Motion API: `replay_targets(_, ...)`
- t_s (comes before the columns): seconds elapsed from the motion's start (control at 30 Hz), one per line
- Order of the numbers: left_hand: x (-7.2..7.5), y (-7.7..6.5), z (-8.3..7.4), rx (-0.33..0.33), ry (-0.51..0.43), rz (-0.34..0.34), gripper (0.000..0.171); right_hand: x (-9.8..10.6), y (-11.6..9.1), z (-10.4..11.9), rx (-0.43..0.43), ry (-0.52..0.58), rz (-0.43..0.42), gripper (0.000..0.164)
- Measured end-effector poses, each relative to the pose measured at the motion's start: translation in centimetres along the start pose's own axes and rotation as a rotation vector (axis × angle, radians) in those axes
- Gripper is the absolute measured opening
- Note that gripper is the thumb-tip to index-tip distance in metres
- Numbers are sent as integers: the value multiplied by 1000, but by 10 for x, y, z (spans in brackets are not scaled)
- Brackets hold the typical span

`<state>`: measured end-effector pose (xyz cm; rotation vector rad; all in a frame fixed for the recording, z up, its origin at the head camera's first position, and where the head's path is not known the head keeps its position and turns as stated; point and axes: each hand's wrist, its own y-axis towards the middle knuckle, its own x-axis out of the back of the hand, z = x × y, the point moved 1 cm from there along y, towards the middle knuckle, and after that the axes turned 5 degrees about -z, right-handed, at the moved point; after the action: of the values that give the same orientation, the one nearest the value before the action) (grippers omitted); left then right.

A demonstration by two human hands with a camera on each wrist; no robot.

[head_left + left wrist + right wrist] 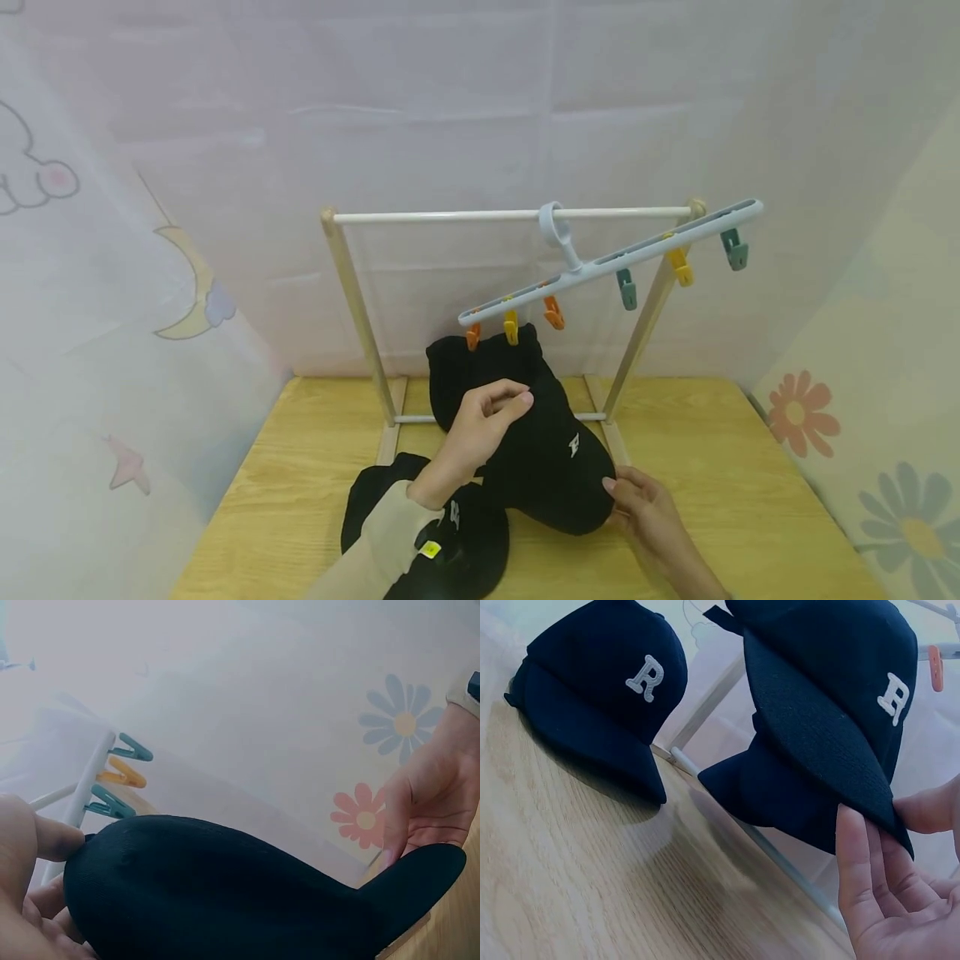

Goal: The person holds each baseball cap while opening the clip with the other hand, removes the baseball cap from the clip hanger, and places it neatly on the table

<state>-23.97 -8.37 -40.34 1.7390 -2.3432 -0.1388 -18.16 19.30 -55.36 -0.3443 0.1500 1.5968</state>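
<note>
A black baseball cap point(555, 471) with a white letter R on its front is held up between both hands. My left hand point(480, 421) pinches the crown's edge, thumb on one side and fingers on the other in the left wrist view. At the brim's edge, my right hand point(648, 508) grips with thumb above and fingers beneath. Behind it another black cap point(448, 367) hangs below the left clips of a pale blue clip hanger point(622, 262); its brim point(780, 787) shows in the right wrist view. A third cap point(600, 697), also marked R, lies on the table.
The hanger hooks over the white bar point(450, 217) of a wooden rack point(352, 308) and tilts down to the left. Its orange, yellow and green clips point(627, 289) dangle above the wooden table point(720, 450). A patterned cloth point(420, 117) stands behind.
</note>
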Motion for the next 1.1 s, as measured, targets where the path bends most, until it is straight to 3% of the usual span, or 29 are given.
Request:
replay_targets(0.4, 6, -18, -5, -10, -8, 28, 27, 3, -4, 4, 79, -31, 80, 14)
replay_targets(0.77, 21, -36, -9, -8, 51, 101, 35, -3, -2, 2, 135, -65, 127, 15)
replay_targets(1.1, 34, -54, -9, 138, 81, 141, 45, -8, -4, -1, 142, -139, 139, 12)
